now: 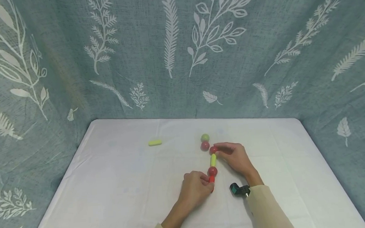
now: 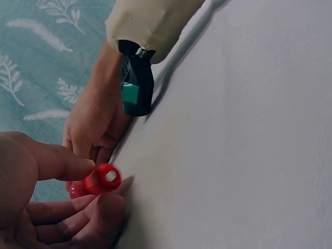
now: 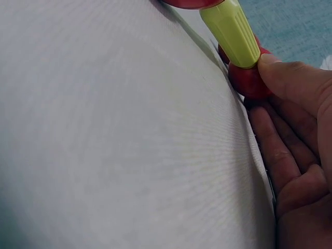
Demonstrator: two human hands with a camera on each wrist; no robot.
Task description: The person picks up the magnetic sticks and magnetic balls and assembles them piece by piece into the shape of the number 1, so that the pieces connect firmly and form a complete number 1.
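Note:
A short chain of toy pieces runs between my two hands in the head view. At its near end, my left hand (image 1: 194, 189) pinches a red rod (image 1: 211, 179) between thumb and fingers; the left wrist view shows a pale tip on the rod's end (image 2: 111, 176). Joined above it are a red ball (image 1: 212, 171) and a ribbed yellow-green rod (image 1: 213, 160). My right hand (image 1: 235, 158) grips a second red ball (image 1: 213, 149) at the chain's far end, thumb on its side (image 3: 246, 82). The ball meets the yellow-green rod there.
Just beyond the chain, another red ball (image 1: 205, 146) sits against a green ball (image 1: 205, 137). A loose yellow-green rod (image 1: 155, 143) lies farther left on the white tabletop (image 1: 118, 187). A patterned cloth (image 1: 153, 53) hangs around the table's back and sides.

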